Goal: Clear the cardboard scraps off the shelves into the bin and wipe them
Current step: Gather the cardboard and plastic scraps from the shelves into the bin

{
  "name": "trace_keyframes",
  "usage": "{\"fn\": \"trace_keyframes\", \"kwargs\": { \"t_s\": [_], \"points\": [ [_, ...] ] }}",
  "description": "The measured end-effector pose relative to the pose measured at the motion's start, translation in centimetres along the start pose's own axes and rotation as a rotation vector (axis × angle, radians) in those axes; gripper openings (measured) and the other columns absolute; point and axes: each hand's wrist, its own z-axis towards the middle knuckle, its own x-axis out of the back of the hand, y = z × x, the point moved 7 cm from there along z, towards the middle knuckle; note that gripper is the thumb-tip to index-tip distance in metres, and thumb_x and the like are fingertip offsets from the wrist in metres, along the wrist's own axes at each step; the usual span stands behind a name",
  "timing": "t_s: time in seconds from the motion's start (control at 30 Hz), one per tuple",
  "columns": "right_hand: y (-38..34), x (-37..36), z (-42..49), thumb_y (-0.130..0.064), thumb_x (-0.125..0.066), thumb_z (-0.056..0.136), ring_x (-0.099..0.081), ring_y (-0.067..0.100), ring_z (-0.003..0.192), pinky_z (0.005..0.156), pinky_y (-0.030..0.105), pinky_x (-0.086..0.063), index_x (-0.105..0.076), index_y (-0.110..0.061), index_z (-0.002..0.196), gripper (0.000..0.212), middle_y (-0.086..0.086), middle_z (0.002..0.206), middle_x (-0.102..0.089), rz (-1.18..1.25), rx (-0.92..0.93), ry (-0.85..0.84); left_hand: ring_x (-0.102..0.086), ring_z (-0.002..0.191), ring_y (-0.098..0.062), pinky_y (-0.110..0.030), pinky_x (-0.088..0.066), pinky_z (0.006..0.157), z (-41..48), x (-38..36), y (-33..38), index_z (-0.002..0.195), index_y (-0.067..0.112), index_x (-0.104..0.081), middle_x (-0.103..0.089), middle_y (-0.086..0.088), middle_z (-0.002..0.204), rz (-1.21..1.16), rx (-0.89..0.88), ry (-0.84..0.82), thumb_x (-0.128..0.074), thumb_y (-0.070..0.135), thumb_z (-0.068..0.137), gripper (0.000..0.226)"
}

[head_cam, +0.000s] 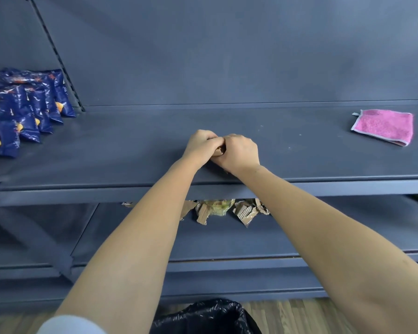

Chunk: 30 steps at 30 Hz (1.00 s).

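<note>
My left hand [201, 145] and my right hand [239, 153] meet near the front of the upper blue-grey shelf [130, 150]. Both curl round a small bunch of brown cardboard scraps [219, 151], of which only a sliver shows between the fingers. More torn cardboard scraps [245, 213] lie on the lower shelf [227, 239], partly hidden by my forearms and the upper shelf's edge. A folded pink cloth [384, 126] lies on the upper shelf at the right. The bin, lined with a black bag [208, 317], stands on the floor below my arms.
Several blue snack bags [22, 109] stand in a row at the left end of the upper shelf. A slotted upright [56, 54] runs up the back panel there. Wooden floor [299, 314] shows beside the bin.
</note>
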Motion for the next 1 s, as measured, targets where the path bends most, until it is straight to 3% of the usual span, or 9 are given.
{"fn": "trace_keyframes", "kwargs": {
  "t_s": [0.23,0.4,0.57,0.77,0.9,1.0],
  "points": [
    [-1.9,1.0,-3.8,-0.031,-0.054,0.086,-0.057,0.027,0.102,0.071,0.028,-0.035,-0.062,-0.008,0.102,0.029,0.008,0.106,-0.064,-0.058,0.037,0.037,-0.053,0.079,-0.021,-0.027,-0.041,0.065,-3.6,0.5,-0.1,0.076,0.009,-0.061,-0.058,-0.002,0.072,0.040,-0.104,0.005,-0.053,0.018,0.082,0.014],
    [-2.7,1.6,-7.2,-0.030,-0.057,0.086,-0.057,0.025,0.104,0.070,0.026,-0.033,-0.061,-0.009,0.103,0.027,0.006,0.107,-0.064,-0.084,0.055,0.065,-0.054,0.081,-0.021,-0.030,-0.044,0.073,-7.5,0.6,0.1,0.088,0.002,-0.066,-0.061,-0.007,0.084,0.051,-0.144,0.034,-0.047,0.031,0.072,0.038],
    [-3.9,1.8,-10.2,-0.027,-0.061,0.083,-0.056,0.023,0.106,0.069,0.026,-0.034,-0.062,-0.010,0.104,0.027,0.005,0.106,-0.064,-0.080,0.115,0.083,-0.054,0.079,-0.022,-0.032,-0.047,0.073,-11.4,1.3,0.1,0.086,0.003,-0.066,-0.061,-0.006,0.080,0.046,-0.146,0.097,-0.043,0.033,0.066,0.043],
    [-4.4,1.4,-15.7,-0.028,-0.056,0.085,-0.054,0.023,0.107,0.069,0.025,-0.030,-0.062,-0.010,0.102,0.026,0.005,0.105,-0.063,-0.016,0.154,0.059,-0.049,0.073,-0.021,-0.025,-0.041,0.064,-17.2,0.8,-0.9,0.075,0.014,-0.058,-0.053,0.007,0.063,0.079,-0.103,0.129,-0.043,0.030,0.066,0.023],
    [-3.5,0.3,-19.9,-0.026,-0.060,0.085,-0.056,0.029,0.105,0.067,0.028,-0.029,-0.064,-0.006,0.102,0.026,0.011,0.104,-0.064,0.059,0.192,0.021,-0.048,0.074,-0.017,-0.009,-0.036,0.054,-21.2,-1.4,-2.8,0.086,0.013,-0.063,-0.052,0.005,0.069,0.126,-0.051,0.122,-0.050,0.027,0.079,0.020],
    [-2.6,-2.0,-22.4,-0.025,-0.063,0.083,-0.057,0.030,0.105,0.069,0.030,-0.034,-0.065,-0.006,0.104,0.029,0.012,0.106,-0.066,0.082,0.204,-0.013,-0.046,0.070,-0.015,-0.016,-0.036,0.059,-23.3,-3.0,-5.0,0.081,0.012,-0.059,-0.052,0.003,0.068,0.062,-0.047,0.079,-0.045,0.028,0.072,0.023]
  ]
}}
